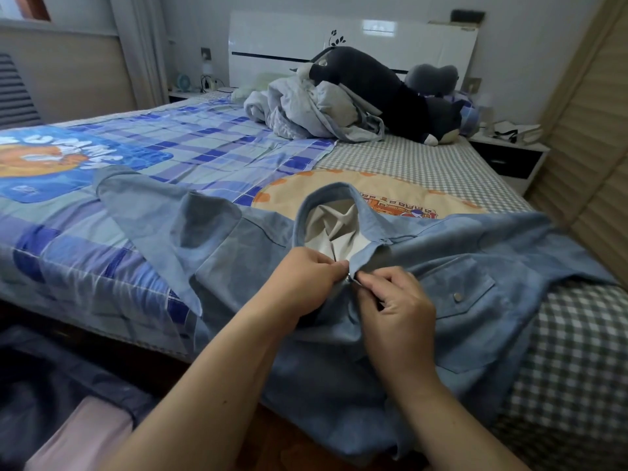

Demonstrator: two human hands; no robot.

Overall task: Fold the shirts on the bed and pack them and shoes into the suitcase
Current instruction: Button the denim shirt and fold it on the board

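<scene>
A light blue denim shirt (475,266) lies face up on the near edge of the bed (204,147), collar away from me, one sleeve spread to the left. Its lower part hangs over the bed's edge. My left hand (306,280) pinches the left side of the front placket just below the collar. My right hand (397,307) pinches the right side of the placket at a metal snap. The two hands meet fingertip to fingertip at the shirt's chest. A cream lining shows inside the collar. At the lower left lies dark fabric with a pink item (78,433), partly cut off.
A crumpled grey blanket (306,110) and dark plush toys (390,86) sit near the white headboard. A black bedside table (509,158) stands at the right, a slatted wardrobe door (594,130) beside it. A curtain and a small bedside shelf are at the back left.
</scene>
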